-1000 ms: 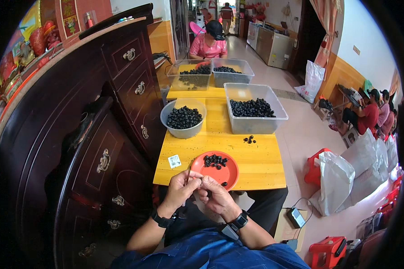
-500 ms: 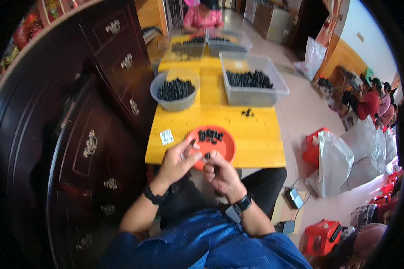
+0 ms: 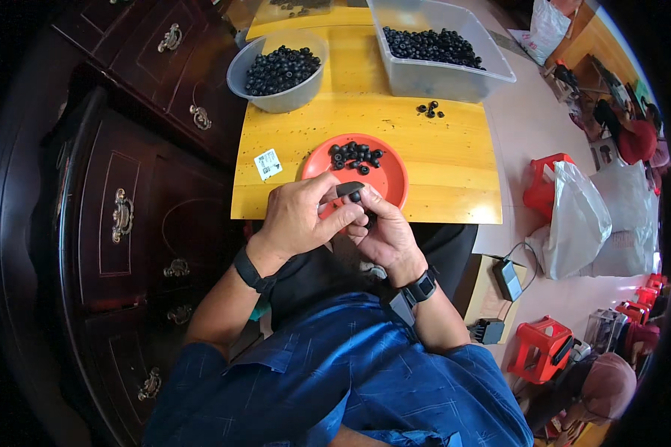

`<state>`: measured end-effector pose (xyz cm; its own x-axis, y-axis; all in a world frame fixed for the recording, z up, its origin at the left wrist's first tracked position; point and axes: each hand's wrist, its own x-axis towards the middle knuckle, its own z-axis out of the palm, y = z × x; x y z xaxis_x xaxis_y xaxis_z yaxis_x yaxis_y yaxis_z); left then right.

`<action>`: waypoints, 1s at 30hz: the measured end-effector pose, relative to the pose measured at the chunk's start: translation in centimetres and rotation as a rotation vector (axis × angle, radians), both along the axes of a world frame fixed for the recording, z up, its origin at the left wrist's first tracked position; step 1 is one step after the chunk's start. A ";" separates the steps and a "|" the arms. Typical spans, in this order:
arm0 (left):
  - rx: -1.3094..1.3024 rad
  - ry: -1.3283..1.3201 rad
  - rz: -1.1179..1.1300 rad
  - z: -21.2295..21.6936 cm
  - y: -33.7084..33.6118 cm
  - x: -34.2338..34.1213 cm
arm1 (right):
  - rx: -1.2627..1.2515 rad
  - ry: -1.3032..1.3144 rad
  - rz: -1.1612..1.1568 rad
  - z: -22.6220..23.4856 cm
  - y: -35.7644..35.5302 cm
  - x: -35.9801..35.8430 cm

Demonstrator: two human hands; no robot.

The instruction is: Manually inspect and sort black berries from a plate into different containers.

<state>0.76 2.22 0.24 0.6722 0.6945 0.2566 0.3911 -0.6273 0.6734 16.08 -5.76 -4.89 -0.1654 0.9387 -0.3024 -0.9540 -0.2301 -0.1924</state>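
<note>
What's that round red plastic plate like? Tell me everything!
The round red plastic plate looks shallow, with a raised rim. It lies flat by the near edge of the yellow wooden table. Small round black pieces sit mostly in its far half. The left hand and right hand hide some of its near side; whether they touch it is unclear.

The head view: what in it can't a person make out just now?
All in the head view:
Dark piece: the left hand covers its other end, so its kind is unclear.
Palm of the right hand: hidden by its own grip.
Plate: the hands cover most of its near rim.
Far box: the top edge cuts it off.
Sticker: print too small to read.
Tub: black balls hide its floor.
</note>
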 end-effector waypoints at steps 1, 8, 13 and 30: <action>0.031 -0.013 -0.002 -0.2 0.0 -0.1 | -0.005 0.003 0.004 0.0 0.1 -0.1; 0.080 0.011 0.009 -0.3 0.3 -0.5 | -0.010 -0.013 0.018 0.1 0.5 -0.6; 0.134 0.100 0.015 -0.2 0.3 -0.6 | 0.014 0.009 0.021 -0.4 0.6 -0.7; 0.170 0.002 0.038 -0.8 2.0 -2.8 | 0.120 0.040 0.092 -0.3 2.6 -2.3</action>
<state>-2.09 4.22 -0.53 0.6468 0.6663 0.3712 0.4180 -0.7167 0.5582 13.75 -3.11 -5.16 -0.2619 0.9481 -0.1805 -0.9375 -0.2943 -0.1856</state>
